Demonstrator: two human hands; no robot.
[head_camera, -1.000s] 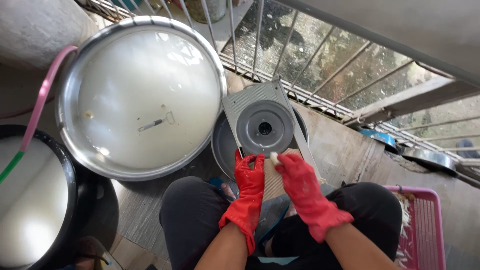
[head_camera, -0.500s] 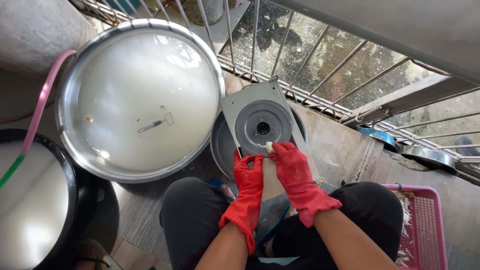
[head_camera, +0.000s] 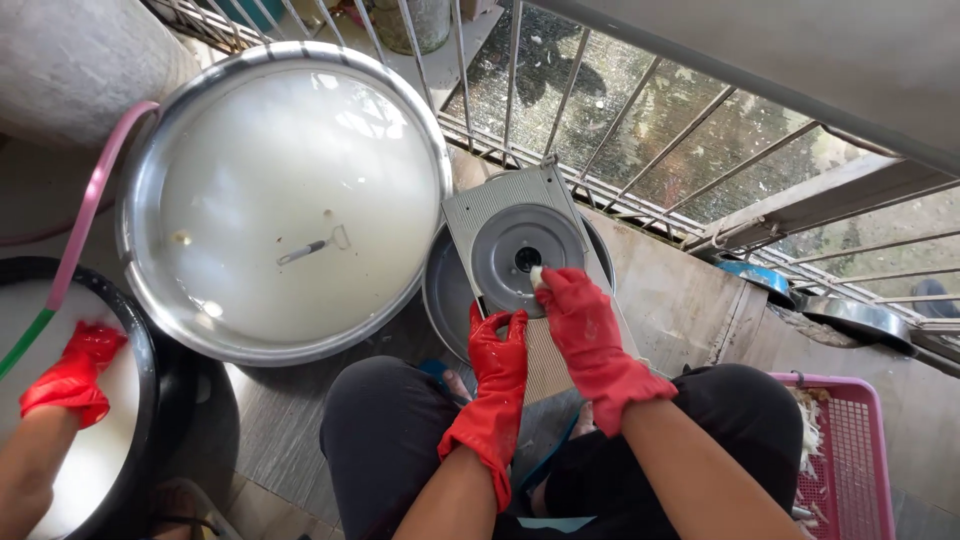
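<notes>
Fingers (head_camera: 548, 283) of right hand (head_camera: 583, 325), red-gloved, pinching small white piece (head_camera: 536, 275) against round blade disc (head_camera: 527, 256) of grey metal slicer board (head_camera: 520, 250); left hand (head_camera: 497, 352) gripping board's lower edge. Board propped over steel bowl (head_camera: 447, 300), right of large steel basin (head_camera: 280, 195). Slicing under way, seemingly; next stroke needs fingertips kept off disc. Another person's gloved hand (head_camera: 72, 370) far left of basin.

Red gloves cover the left hand (head_camera: 497, 352) and right hand (head_camera: 581, 315), both on a ribbed grey slicer board (head_camera: 520, 245), with a milky-white silver basin (head_camera: 285, 195) left of them and a pink basket (head_camera: 850, 460) to their right.
</notes>
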